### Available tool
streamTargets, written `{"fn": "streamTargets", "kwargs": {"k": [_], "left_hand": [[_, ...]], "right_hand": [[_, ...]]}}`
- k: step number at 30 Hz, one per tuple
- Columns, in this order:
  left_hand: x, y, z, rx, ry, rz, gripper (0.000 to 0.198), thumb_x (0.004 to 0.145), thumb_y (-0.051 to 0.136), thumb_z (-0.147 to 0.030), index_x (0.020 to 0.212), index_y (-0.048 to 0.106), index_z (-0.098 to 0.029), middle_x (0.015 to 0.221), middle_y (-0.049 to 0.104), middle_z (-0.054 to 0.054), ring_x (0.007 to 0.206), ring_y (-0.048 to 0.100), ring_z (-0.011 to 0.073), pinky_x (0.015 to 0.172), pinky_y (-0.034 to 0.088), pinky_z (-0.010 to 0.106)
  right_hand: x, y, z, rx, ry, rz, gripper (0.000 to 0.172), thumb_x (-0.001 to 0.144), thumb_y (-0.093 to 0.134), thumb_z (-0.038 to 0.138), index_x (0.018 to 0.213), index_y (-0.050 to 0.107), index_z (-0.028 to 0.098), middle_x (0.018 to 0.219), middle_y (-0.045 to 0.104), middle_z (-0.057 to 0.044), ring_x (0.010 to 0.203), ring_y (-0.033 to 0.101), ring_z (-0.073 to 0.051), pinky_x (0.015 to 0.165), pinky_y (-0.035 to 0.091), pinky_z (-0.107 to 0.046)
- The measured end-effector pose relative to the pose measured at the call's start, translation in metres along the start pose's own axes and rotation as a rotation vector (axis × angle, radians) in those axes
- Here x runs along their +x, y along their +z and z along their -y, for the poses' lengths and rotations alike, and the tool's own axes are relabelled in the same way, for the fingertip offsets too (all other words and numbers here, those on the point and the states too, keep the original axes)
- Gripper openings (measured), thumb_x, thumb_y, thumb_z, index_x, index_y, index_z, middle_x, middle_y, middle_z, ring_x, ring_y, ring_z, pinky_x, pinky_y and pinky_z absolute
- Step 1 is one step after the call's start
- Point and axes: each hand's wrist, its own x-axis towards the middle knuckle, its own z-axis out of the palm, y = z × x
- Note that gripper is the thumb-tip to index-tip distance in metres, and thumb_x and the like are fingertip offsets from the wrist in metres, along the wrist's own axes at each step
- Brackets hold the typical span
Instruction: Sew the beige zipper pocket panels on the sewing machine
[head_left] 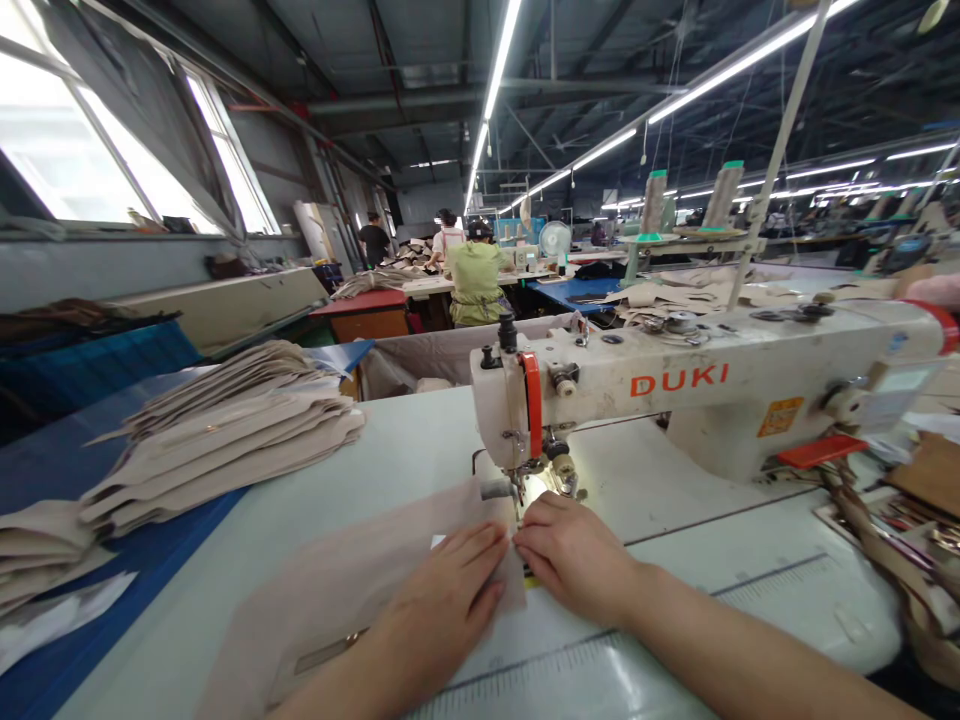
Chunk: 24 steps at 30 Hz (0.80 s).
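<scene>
A pale beige fabric panel (360,550) lies on the sewing table, its right end at the presser foot (517,487) of a white sewing machine (592,375) marked DUKI. My left hand (442,605) rests flat on this panel with fingers stretched toward the needle. Close beside it, my right hand (574,555) has its fingers bent together at the panel's right edge, just in front of the lit needle area. Its fingertips are partly hidden. Near my left wrist, the panel shows a narrow slot with a metallic piece (330,652).
Stacked beige fabric pieces (240,430) lie to the left on a blue surface (180,545). A printed ruler scale (540,670) runs along the table front. Tools and straps (900,560) crowd the right side. Thread cones (652,205) stand behind the machine; a person in green (478,275) is farther back.
</scene>
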Motion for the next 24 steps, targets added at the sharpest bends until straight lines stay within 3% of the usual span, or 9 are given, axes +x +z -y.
{"fn": "streamTargets", "kwargs": {"k": [4, 11, 24], "left_hand": [[0.013, 0.002, 0.001, 0.016, -0.005, 0.022, 0.041, 0.096, 0.045, -0.025, 0.133, 0.060, -0.016, 0.133, 0.064, 0.011, 0.122, 0.060, 0.0238, 0.107, 0.047, 0.041], [0.032, 0.011, 0.010, -0.027, 0.024, -0.046, 0.039, 0.095, 0.045, -0.024, 0.130, 0.061, -0.018, 0.134, 0.063, 0.008, 0.124, 0.059, 0.0221, 0.108, 0.046, 0.039], [0.038, 0.018, 0.017, -0.044, 0.063, -0.106, 0.036, 0.095, 0.045, -0.023, 0.126, 0.063, -0.018, 0.130, 0.066, 0.010, 0.119, 0.062, 0.0240, 0.105, 0.050, 0.042]], "right_hand": [[0.001, 0.000, -0.009, -0.015, 0.031, -0.015, 0.020, 0.095, 0.055, 0.014, 0.081, 0.069, 0.016, 0.083, 0.065, -0.006, 0.086, 0.056, -0.020, 0.081, 0.044, -0.030], [0.005, -0.001, -0.020, -0.055, 0.094, -0.017, 0.019, 0.096, 0.054, 0.016, 0.086, 0.070, 0.016, 0.086, 0.065, -0.006, 0.085, 0.055, -0.020, 0.080, 0.042, -0.030], [0.008, -0.003, -0.018, -0.110, 0.091, 0.035, 0.019, 0.096, 0.052, 0.014, 0.085, 0.067, 0.015, 0.084, 0.064, -0.006, 0.080, 0.056, -0.019, 0.077, 0.039, -0.031]]}}
